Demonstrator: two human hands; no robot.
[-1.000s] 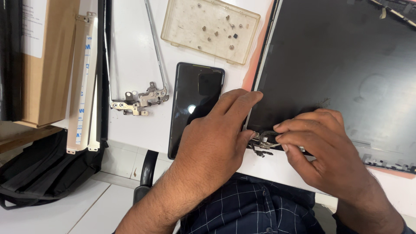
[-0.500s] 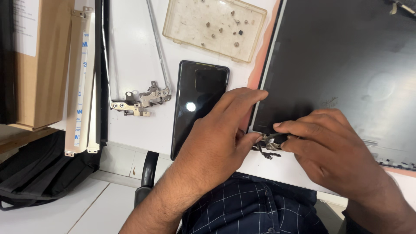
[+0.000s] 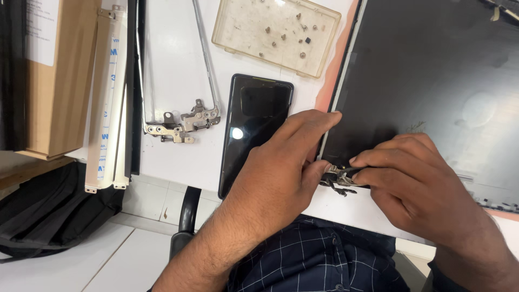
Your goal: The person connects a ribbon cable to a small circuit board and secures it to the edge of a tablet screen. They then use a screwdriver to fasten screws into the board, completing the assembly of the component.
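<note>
A dark laptop lid panel (image 3: pixel 432 86) lies flat on the white table (image 3: pixel 173 65). My left hand (image 3: pixel 281 173) rests on its near left corner, fingers pressing the panel's edge, thumb against a small metal hinge piece with thin cables (image 3: pixel 338 178). My right hand (image 3: pixel 416 184) pinches that same hinge piece from the right with thumb and fingertips. Both hands cover much of the piece.
A black phone (image 3: pixel 254 130) lies left of the panel, partly over the table edge. Two metal hinge brackets (image 3: pixel 181 121) with long arms lie further left. A clear tray (image 3: pixel 275 32) holds several screws. A cardboard box (image 3: pixel 59 75) and white strips (image 3: pixel 108 108) stand at the left.
The hands stay on the hinge piece at the panel's corner; my right hand's fingers have shifted slightly on it. The view has shifted a little.
</note>
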